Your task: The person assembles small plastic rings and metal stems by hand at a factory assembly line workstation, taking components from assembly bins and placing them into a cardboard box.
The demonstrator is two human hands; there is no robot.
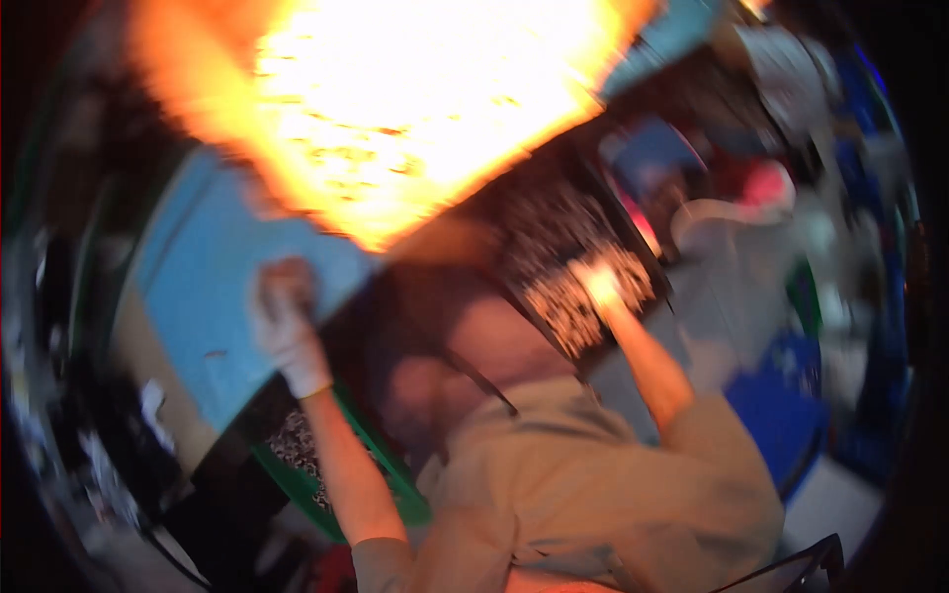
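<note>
Blue, flat sheeting (203,287) spreads under my left hand (284,324), which wears a whitish knitted-looking glove with darker finger ends. Those fingers look partly curled, but blur keeps me from telling whether they grip anything; perhaps the hand rests there to steady me as I lean. My right hand (600,283), washed out by light, reaches into a heap of small, brownish, metallic-looking pieces (561,308). The pieces lie right around its fingers, mostly on their left and nearer me; how far the fingers are spread, or whether any piece is between them, I cannot tell. The heap probably sits there to be within easy arm's reach. Under my left forearm is a green, straight-walled tray (285,482) of small grey pieces (295,445), likely kept close for the same reason. Orange-white glare (425,109) hides the area ahead.
</note>
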